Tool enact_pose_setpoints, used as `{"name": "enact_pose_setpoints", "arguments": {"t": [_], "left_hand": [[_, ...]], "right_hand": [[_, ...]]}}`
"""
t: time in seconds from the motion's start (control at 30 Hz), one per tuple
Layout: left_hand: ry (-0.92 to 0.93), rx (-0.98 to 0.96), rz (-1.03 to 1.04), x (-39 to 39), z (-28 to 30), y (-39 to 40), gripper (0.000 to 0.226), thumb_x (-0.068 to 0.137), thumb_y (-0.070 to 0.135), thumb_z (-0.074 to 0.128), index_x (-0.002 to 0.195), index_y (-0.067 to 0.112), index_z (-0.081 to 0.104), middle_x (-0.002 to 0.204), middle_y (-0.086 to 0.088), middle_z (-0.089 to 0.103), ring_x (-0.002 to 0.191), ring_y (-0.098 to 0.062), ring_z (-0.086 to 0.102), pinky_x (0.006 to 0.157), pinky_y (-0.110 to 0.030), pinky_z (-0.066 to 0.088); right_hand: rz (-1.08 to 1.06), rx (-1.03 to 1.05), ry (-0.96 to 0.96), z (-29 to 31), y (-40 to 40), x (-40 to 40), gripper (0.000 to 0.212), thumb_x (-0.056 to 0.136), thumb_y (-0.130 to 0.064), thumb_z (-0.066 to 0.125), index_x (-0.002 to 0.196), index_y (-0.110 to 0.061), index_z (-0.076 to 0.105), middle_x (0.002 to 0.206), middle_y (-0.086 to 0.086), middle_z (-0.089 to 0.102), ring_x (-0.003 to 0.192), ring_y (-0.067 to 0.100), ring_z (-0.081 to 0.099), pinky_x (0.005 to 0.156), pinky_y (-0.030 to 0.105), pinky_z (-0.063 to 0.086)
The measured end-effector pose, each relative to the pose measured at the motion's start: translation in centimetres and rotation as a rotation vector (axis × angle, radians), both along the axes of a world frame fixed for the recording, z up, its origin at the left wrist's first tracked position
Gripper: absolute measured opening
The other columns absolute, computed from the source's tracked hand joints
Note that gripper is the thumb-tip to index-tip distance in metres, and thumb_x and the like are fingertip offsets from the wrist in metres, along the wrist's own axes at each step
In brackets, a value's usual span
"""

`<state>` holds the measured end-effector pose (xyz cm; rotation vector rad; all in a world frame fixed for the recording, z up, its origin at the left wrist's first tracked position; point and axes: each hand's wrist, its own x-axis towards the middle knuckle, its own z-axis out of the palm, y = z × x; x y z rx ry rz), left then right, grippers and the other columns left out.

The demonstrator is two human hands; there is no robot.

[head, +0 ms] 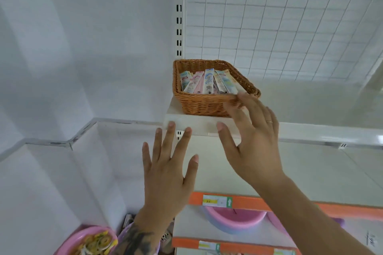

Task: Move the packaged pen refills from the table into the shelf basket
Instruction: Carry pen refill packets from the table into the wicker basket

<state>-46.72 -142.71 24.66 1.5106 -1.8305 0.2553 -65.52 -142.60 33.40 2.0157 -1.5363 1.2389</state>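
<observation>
Refills (208,83) are sitting in the basket (204,104) up on the shelf (187,123) — right hand (251,141) at its front rim, left hand (167,168) below, fingers spread, both holding nothing.

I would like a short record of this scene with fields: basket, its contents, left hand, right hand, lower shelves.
basket: wicker basket on a white shelf
contents: packaged pen refills, lying inside
left hand: left hand open, fingers spread, holds nothing
right hand: right hand open, fingertips at the basket's front right rim
lower shelves: pink basin behind orange shelf edge
</observation>
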Motion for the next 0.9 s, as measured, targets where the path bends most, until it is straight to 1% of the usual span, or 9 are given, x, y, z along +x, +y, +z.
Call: {"name": "enact_pose_setpoints", "arguments": {"t": [0.1, 0.2, 0.3, 0.47, 0.6, 0.67, 0.77, 0.83, 0.9], "left_hand": [[0.074, 0.071, 0.031, -0.3, 0.3, 3.5, 0.057, 0.106, 0.063, 0.021, 0.157, 0.042, 0.034, 0.171, 0.005, 0.022, 0.159, -0.025, 0.017, 0.125, -0.061, 0.019], [0.078, 0.166, 0.131, -0.7, -0.7, 8.6, 0.058, 0.105, 0.063, 0.018, 0.154, 0.038, 0.039, 0.168, 0.001, 0.029, 0.156, -0.027, 0.023, 0.122, -0.062, 0.025], [0.016, 0.307, 0.261, -0.3, -3.1, 15.3, 0.062, 0.103, 0.066, 0.015, 0.155, 0.039, 0.036, 0.168, 0.0, 0.031, 0.155, -0.028, 0.026, 0.121, -0.062, 0.026], [-0.084, 0.527, 0.52, 1.5, -6.6, 28.1, 0.061, 0.1, 0.068, 0.022, 0.152, 0.038, 0.036, 0.164, -0.006, 0.039, 0.15, -0.035, 0.035, 0.117, -0.066, 0.031], [-0.136, 0.623, 0.681, 2.5, -7.2, 36.5, 0.066, 0.101, 0.065, 0.019, 0.15, 0.03, 0.047, 0.161, -0.01, 0.042, 0.147, -0.038, 0.039, 0.113, -0.067, 0.034], [-0.137, 0.671, 0.757, 3.1, -7.3, 40.1, 0.069, 0.101, 0.067, 0.016, 0.15, 0.031, 0.047, 0.162, -0.01, 0.04, 0.148, -0.039, 0.038, 0.115, -0.068, 0.032], [-0.104, 0.728, 0.861, 4.1, -7.4, 45.3, 0.066, 0.1, 0.067, 0.019, 0.151, 0.034, 0.045, 0.164, -0.008, 0.038, 0.149, -0.038, 0.036, 0.116, -0.069, 0.029], [-0.07, 0.732, 0.912, 4.7, -7.3, 48.7, 0.074, 0.098, 0.071, 0.01, 0.152, 0.035, 0.045, 0.163, -0.007, 0.039, 0.149, -0.036, 0.036, 0.117, -0.069, 0.028], [-0.027, 0.722, 0.952, 5.4, -7.2, 52.4, 0.091, 0.09, 0.078, -0.007, 0.154, 0.036, 0.042, 0.166, -0.004, 0.034, 0.152, -0.033, 0.03, 0.12, -0.066, 0.023]], "right_hand": [[0.1, 0.026, 0.009, -3.2, 2.6, -1.0, 0.037, 0.102, -0.035, 0.057, 0.133, -0.018, 0.066, 0.149, 0.009, 0.056, 0.141, 0.032, 0.048, 0.116, 0.058, 0.035], [0.195, 0.088, 0.013, -7.2, 5.6, -1.8, 0.038, 0.102, -0.036, 0.055, 0.134, -0.018, 0.067, 0.147, 0.009, 0.058, 0.138, 0.033, 0.052, 0.111, 0.055, 0.042], [0.312, 0.2, 0.028, -11.6, 9.3, -1.3, 0.042, 0.102, -0.041, 0.051, 0.135, -0.02, 0.065, 0.146, 0.009, 0.058, 0.134, 0.035, 0.054, 0.107, 0.05, 0.046], [0.512, 0.476, 0.128, -17.2, 16.3, 2.1, 0.053, 0.1, -0.053, 0.042, 0.142, -0.025, 0.059, 0.146, 0.01, 0.058, 0.127, 0.038, 0.059, 0.104, 0.052, 0.047], [0.648, 0.551, 0.225, -17.9, 22.3, 5.4, 0.054, 0.102, -0.06, 0.036, 0.142, -0.03, 0.056, 0.148, 0.007, 0.057, 0.13, 0.035, 0.059, 0.106, 0.053, 0.047], [0.707, 0.554, 0.267, -17.5, 25.1, 6.8, 0.052, 0.103, -0.061, 0.037, 0.143, -0.033, 0.054, 0.149, 0.005, 0.056, 0.132, 0.033, 0.058, 0.107, 0.051, 0.047], [0.815, 0.558, 0.333, -16.9, 29.5, 8.9, 0.056, 0.102, -0.063, 0.033, 0.148, -0.034, 0.049, 0.152, 0.001, 0.052, 0.135, 0.029, 0.054, 0.11, 0.048, 0.046], [0.891, 0.529, 0.337, -16.8, 32.7, 10.3, 0.056, 0.102, -0.061, 0.038, 0.145, -0.03, 0.053, 0.15, 0.003, 0.054, 0.132, 0.03, 0.056, 0.107, 0.046, 0.047], [0.945, 0.511, 0.368, -17.0, 36.0, 11.7, 0.055, 0.102, -0.06, 0.04, 0.144, -0.029, 0.055, 0.148, 0.005, 0.056, 0.131, 0.029, 0.057, 0.106, 0.046, 0.047]]}}
